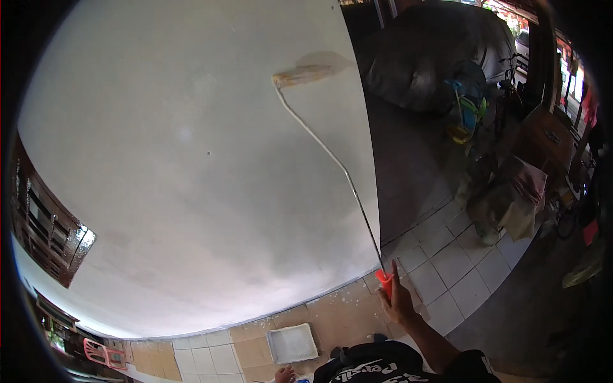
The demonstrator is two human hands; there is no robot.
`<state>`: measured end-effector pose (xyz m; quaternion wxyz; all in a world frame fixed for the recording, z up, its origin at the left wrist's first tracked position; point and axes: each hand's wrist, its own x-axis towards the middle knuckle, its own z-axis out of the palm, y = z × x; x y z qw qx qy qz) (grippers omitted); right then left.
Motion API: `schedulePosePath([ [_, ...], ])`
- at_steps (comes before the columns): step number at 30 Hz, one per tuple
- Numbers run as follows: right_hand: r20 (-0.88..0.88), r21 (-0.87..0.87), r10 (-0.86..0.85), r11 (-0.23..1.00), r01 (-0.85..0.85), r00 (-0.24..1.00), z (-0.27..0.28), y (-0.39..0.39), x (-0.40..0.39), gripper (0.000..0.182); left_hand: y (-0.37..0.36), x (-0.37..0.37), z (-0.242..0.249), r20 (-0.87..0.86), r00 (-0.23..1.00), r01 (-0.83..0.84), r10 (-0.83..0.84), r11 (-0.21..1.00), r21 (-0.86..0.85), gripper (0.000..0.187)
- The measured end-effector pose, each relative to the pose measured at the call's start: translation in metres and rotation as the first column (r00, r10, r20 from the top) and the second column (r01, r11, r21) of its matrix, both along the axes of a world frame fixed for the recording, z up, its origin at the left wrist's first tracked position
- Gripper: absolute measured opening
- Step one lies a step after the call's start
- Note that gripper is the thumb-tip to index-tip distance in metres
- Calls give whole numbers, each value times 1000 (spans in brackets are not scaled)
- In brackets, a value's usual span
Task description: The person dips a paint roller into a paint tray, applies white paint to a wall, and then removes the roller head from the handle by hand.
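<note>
My right hand (399,300) is closed round the red handle of a paint roller (348,172), with one finger stretched along the handle. Its long bent metal rod runs up and left to the roller sleeve (306,75), which lies against the pale wall (191,191) near the wall's right edge. A darker patch shows on the wall just beside the sleeve. My left hand (285,375) is low at the bottom edge, partly cut off, its fingers curled; what it holds is too small to make out. Near it on the floor stands a white paint tray (292,343).
Brown cardboard sheets (345,316) spotted with paint cover tiles along the wall's foot. A pink plastic chair (105,353) stands far left, below a dark wooden window frame (51,223). Right of the wall are a large covered object (434,54), a child's ride-on (469,112) and piled items.
</note>
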<state>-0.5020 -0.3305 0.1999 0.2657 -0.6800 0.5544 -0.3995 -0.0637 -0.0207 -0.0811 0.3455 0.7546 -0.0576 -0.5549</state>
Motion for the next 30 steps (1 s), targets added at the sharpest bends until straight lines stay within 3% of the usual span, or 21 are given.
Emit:
schedulePosePath([
  [1,33,-15,17,1000,-17,999,9,-9,4,74,0,10,-15,-67,997,-36,28,992,-123,37],
  [2,66,-26,39,999,-37,997,19,-19,8,73,-1,8,-16,-57,997,-58,52,992,-112,37],
  [3,55,-184,23,983,-12,998,26,-43,12,69,-1,6,-13,-44,996,-81,77,992,-98,37],
  [5,-13,-374,-116,922,102,993,84,-90,16,60,0,2,-8,-21,996,-87,85,991,-105,38],
  [7,-64,-370,-135,923,102,989,148,-126,12,58,6,0,-1,-78,989,-134,127,987,-92,39],
  [10,-42,-562,-108,825,66,993,149,-154,10,58,16,-3,3,-99,982,-168,163,985,-44,43],
  [11,-88,-354,-122,932,83,989,135,-149,9,60,19,-3,0,-96,980,-178,175,984,-29,45],
  [13,-97,-569,-163,819,80,982,52,-152,9,63,28,-5,1,-85,980,-184,182,983,-10,46],
  [14,-111,-498,-137,865,65,984,19,-134,10,66,31,-6,1,-85,980,-183,181,983,-12,46],
  [16,-113,-175,-57,984,37,992,-46,-88,9,67,38,-12,5,-91,983,-164,160,986,-39,47],
  [17,-83,-240,-60,970,39,995,-80,-72,10,67,42,-16,7,-92,986,-147,141,987,-66,48],
  [18,-137,-26,-49,999,46,989,-97,-51,6,66,46,-19,11,-94,989,-123,114,988,-97,48],
  [20,-262,125,-26,990,61,965,-118,-37,1,60,58,-23,20,-85,996,-51,34,977,-206,49],
  [22,-80,-90,-45,995,38,996,-103,-57,-1,56,68,-26,29,-53,997,31,-51,944,-328,50],
  [23,-106,-174,-78,983,59,991,-79,-77,-4,49,66,-27,29,-35,997,55,-72,929,-365,50],
  [24,-152,-38,-97,995,92,984,-44,-102,-6,44,58,-23,20,-113,993,-69,38,956,-284,51],
  [25,-149,-227,-171,965,135,974,-8,-127,-5,40,53,-18,14,-148,984,-137,97,946,-295,49],
  [27,-78,-414,-167,902,120,983,87,-160,0,40,48,-5,-5,-226,952,-270,206,913,-305,47],
  [30,-82,-415,-130,906,85,988,135,-174,9,42,23,5,-27,-129,973,-207,191,970,-128,45],
])
